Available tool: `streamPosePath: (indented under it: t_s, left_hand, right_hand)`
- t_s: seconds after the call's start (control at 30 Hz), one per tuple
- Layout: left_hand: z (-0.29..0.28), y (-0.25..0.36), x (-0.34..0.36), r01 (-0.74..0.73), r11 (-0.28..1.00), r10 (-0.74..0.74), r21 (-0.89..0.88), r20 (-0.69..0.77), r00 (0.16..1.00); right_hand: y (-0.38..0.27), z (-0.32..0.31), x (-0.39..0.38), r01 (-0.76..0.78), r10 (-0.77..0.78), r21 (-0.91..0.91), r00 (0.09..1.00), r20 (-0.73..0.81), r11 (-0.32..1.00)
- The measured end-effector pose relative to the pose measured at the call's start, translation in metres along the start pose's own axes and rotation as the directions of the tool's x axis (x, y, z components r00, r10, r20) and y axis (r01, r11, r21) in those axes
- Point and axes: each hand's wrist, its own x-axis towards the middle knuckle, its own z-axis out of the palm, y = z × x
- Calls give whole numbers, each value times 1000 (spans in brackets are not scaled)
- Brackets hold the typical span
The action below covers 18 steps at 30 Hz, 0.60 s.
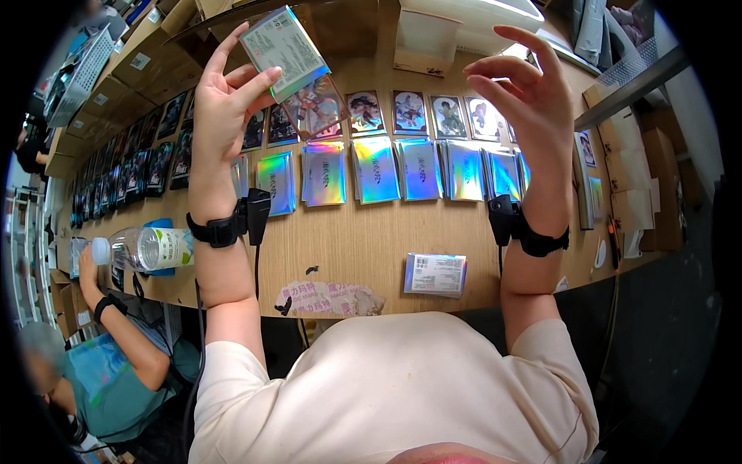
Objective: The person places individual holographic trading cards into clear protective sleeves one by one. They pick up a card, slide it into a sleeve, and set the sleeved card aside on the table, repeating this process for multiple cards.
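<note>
My left hand [226,108] is raised over the left of the table, thumb and fingers pinching a flat card pack [283,48] with a pale printed face and shiny rainbow edges. Just under its lower edge is a tilted illustrated card [318,108] with a brownish border; I cannot tell whether it is held too. My right hand [527,89] hangs in the air at the right, fingers bent and apart, with nothing seen in it. Below both hands run a row of illustrated cards [410,112] and a row of holographic stacks [418,170]. A small pack stack [435,277] lies near the front edge.
Dark card packs [135,170] line the far left. A clear bottle [143,249] lies at the left, by a co-worker's hand [87,267]. White bins [495,19] and a cardboard box [421,58] stand behind. Torn tape [332,298] sticks to the front edge; a metal bar [638,85] slants at right.
</note>
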Motion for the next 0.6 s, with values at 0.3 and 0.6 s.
streamPosePath:
  t_s: [0.3,0.6]
  left_hand:
    - [11,-2,-4,18,1000,-18,4,49,999]
    - [27,5,-9,63,998,-64,31,43,997]
  right_hand:
    - [-9,26,-10,92,-29,-241,967,253,966]
    - [-1,62,-24,-184,183,-38,890,417,982]
